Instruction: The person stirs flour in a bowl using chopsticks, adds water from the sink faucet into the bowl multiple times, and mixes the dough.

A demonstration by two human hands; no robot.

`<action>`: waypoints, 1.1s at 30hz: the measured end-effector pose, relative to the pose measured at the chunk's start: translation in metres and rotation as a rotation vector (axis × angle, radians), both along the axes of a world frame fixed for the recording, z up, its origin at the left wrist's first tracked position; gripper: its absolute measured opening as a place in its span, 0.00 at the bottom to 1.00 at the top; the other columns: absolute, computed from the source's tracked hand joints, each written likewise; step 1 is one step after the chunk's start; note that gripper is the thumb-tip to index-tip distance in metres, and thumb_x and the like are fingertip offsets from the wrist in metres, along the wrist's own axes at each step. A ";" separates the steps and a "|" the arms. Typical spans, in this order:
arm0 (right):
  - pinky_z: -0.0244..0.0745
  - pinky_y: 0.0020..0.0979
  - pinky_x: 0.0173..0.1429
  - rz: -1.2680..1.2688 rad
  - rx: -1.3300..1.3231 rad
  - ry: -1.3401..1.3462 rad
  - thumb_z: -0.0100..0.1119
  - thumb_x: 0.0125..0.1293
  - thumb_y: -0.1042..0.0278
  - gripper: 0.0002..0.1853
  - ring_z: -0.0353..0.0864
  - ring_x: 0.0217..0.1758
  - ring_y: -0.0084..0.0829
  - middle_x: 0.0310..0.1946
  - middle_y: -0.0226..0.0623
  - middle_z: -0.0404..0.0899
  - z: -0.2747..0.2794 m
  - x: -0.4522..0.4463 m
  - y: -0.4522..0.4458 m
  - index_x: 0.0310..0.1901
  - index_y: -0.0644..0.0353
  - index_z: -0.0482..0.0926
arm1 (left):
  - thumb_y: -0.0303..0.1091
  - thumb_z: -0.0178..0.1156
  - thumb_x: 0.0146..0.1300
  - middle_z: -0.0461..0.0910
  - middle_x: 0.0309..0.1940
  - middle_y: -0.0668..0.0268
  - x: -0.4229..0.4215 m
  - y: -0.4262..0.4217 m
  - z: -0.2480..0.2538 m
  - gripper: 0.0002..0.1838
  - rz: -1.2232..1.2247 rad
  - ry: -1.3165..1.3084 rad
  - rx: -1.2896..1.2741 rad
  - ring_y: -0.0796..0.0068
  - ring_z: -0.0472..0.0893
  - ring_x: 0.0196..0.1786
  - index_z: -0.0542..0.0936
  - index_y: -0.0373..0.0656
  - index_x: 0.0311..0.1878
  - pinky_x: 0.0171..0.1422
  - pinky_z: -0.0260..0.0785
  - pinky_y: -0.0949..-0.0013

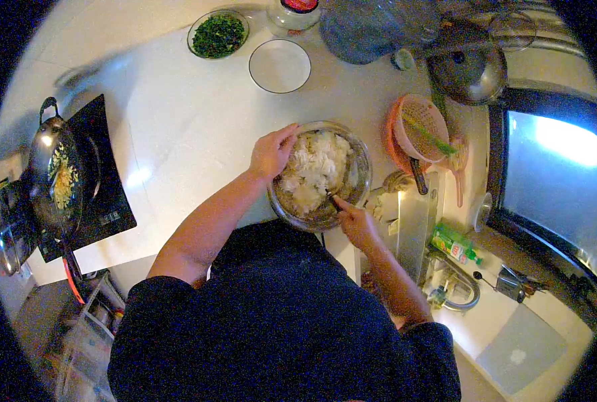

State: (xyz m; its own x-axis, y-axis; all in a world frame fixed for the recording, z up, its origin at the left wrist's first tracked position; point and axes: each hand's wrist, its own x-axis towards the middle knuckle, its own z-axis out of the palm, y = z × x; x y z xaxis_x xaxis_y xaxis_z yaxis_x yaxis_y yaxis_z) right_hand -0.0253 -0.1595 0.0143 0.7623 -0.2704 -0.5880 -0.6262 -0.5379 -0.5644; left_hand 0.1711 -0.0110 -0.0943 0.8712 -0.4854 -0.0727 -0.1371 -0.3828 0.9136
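A metal bowl (360, 175) stands at the counter's near edge, right in front of my body. In it lies a heap of white rice (317, 159), partly clumped. My left hand (275, 153) grips the bowl's left rim, thumb and fingers closed around the edge. At the lower right of the bowl, my right hand (358, 225) is closed around a thin dark-handled utensil (330, 194). The utensil's tip is down in the rice, so I cannot tell its kind.
To the left, a wok (42, 171) with chopped pale bits sits on a black cooktop (114, 194). Chopped greens fill a glass bowl (218, 35) beside a white plate (279, 65). A pink colander (420, 127), a sink faucet (469, 295) and a green bottle (456, 244) are at right.
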 end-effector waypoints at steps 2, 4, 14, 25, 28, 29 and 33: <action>0.69 0.31 0.29 0.027 -0.096 0.088 0.46 0.62 0.69 0.20 0.72 0.21 0.30 0.19 0.39 0.74 0.017 0.008 -0.008 0.57 0.48 0.70 | 0.37 0.52 0.60 0.79 0.40 0.53 0.000 0.000 0.000 0.16 0.003 -0.017 -0.014 0.54 0.79 0.40 0.76 0.48 0.51 0.46 0.71 0.60; 0.71 0.34 0.33 0.096 -0.216 0.091 0.45 0.62 0.70 0.20 0.76 0.25 0.37 0.24 0.45 0.78 0.010 0.003 -0.022 0.56 0.48 0.71 | 0.37 0.52 0.61 0.79 0.40 0.53 0.000 0.001 0.002 0.16 0.005 -0.021 -0.023 0.54 0.78 0.41 0.75 0.48 0.52 0.46 0.71 0.60; 0.70 0.40 0.52 -0.010 -0.221 0.164 0.43 0.61 0.74 0.23 0.75 0.48 0.51 0.44 0.56 0.74 -0.057 0.048 0.005 0.59 0.48 0.66 | 0.37 0.52 0.60 0.78 0.43 0.53 -0.005 0.004 0.001 0.18 0.065 0.103 -0.028 0.54 0.78 0.43 0.73 0.50 0.54 0.48 0.70 0.62; 0.73 0.43 0.45 0.388 -0.459 0.439 0.38 0.65 0.69 0.24 0.78 0.41 0.50 0.39 0.55 0.76 0.078 0.033 -0.026 0.61 0.34 0.63 | 0.38 0.52 0.60 0.78 0.43 0.54 -0.002 0.009 0.005 0.19 0.074 -0.013 -0.005 0.55 0.79 0.41 0.73 0.50 0.55 0.46 0.71 0.61; 0.73 0.46 0.42 0.500 -0.513 0.337 0.41 0.62 0.70 0.25 0.79 0.38 0.49 0.36 0.52 0.78 0.061 0.066 -0.026 0.62 0.37 0.62 | 0.38 0.52 0.60 0.78 0.43 0.54 -0.001 0.008 0.014 0.19 0.055 0.140 -0.057 0.55 0.79 0.41 0.73 0.50 0.55 0.46 0.71 0.61; 0.73 0.47 0.42 0.497 -0.507 0.280 0.42 0.61 0.71 0.26 0.79 0.38 0.48 0.36 0.52 0.78 0.039 0.074 -0.021 0.62 0.39 0.62 | 0.38 0.53 0.60 0.78 0.43 0.54 -0.001 0.007 0.014 0.18 0.060 0.110 -0.039 0.55 0.79 0.41 0.73 0.50 0.55 0.46 0.71 0.61; 0.74 0.48 0.41 0.412 -0.401 0.201 0.43 0.59 0.75 0.30 0.79 0.36 0.51 0.36 0.55 0.77 -0.005 0.059 0.020 0.64 0.41 0.56 | 0.38 0.53 0.60 0.78 0.43 0.55 -0.001 0.008 0.019 0.18 0.086 0.102 0.000 0.56 0.79 0.42 0.74 0.50 0.54 0.47 0.71 0.62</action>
